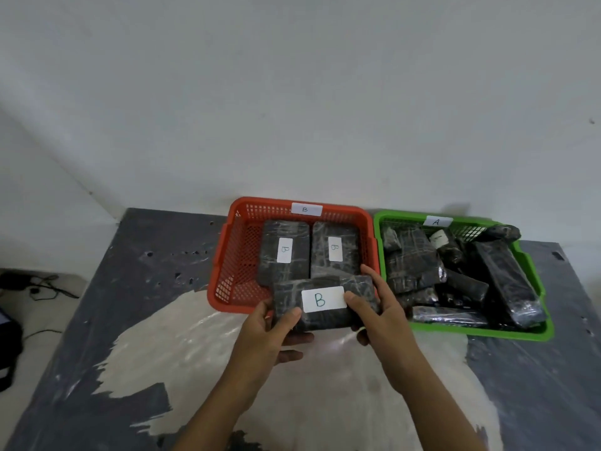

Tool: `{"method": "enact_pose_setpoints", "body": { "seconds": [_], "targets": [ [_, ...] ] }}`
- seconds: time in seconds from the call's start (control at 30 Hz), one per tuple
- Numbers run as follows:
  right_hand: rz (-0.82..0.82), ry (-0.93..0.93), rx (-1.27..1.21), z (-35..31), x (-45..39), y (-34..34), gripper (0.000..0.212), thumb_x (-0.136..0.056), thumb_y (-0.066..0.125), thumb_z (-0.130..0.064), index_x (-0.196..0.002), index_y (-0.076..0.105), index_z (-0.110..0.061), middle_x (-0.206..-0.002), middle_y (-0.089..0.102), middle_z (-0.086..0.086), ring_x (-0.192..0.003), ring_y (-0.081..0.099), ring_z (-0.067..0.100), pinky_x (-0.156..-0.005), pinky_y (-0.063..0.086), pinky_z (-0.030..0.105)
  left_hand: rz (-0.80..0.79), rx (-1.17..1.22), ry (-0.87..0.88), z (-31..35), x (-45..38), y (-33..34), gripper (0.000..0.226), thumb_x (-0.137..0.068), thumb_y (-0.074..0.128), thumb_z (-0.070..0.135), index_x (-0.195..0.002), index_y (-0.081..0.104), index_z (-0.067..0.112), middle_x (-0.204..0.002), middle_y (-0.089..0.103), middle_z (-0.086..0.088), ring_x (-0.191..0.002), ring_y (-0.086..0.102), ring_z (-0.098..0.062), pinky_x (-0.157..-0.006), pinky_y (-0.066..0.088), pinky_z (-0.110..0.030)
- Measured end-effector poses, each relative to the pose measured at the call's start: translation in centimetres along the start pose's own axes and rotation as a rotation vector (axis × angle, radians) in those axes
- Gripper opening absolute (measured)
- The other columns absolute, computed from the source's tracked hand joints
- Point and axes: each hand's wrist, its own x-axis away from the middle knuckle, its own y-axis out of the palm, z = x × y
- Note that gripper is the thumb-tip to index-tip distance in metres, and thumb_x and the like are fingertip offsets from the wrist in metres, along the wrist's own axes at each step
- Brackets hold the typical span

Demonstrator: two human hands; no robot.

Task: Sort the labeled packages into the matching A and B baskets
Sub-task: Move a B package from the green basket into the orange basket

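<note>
Both hands reach forward. The left hand (276, 323) and right hand (377, 307) grip the B package (325, 302) by its ends, lying sideways, label up.

The red basket (227, 255) and green basket (540, 288) look like glossy plastic mesh. The package (325, 317) and the 2 packages (286, 252) in the red basket are wrapped in dark, crinkled, shiny film with matt white paper labels (322, 299). The table (130, 320) looks rough, its dark coating worn.
</note>
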Motion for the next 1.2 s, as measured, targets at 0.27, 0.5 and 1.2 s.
{"method": "enact_pose_setpoints", "body": {
  "seconds": [0.27,0.5,1.2],
  "targets": [
    [-0.005,0.065,0.012,0.5,-1.1,4.6,0.044,-0.093,0.070,-0.035,-0.122,0.053,-0.063,-0.116,0.064,0.007,-0.065,0.056,0.015,-0.053,0.046,0.025,-0.005,0.041,-0.033,0.3,-1.9,-4.6,0.025,-0.096,0.065,0.025,-0.121,0.062,0.029,-0.103,0.079,0.004,-0.088,0.078,-0.028,-0.059,0.060,-0.029],
    [0.014,0.117,0.080,1.2,-3.0,5.3,0.031,-0.093,0.070,-0.034,-0.119,0.058,-0.046,-0.112,0.066,0.001,-0.069,0.066,0.009,-0.055,0.049,0.022,0.013,0.035,-0.057,0.7,-3.7,-5.3,0.018,-0.100,0.060,0.029,-0.117,0.063,0.029,-0.101,0.079,0.004,-0.087,0.078,-0.026,-0.059,0.060,-0.030],
    [-0.126,0.134,0.324,2.4,-9.4,15.4,0.011,-0.096,0.063,-0.045,-0.101,0.058,-0.036,-0.102,0.069,-0.012,-0.095,0.066,0.007,-0.090,0.057,0.039,0.221,-0.314,0.061,2.4,-9.4,-8.7,0.037,-0.097,0.064,0.031,-0.130,0.047,0.035,-0.111,0.066,0.012,-0.089,0.074,-0.011,-0.068,0.063,-0.028]
  ]
}}
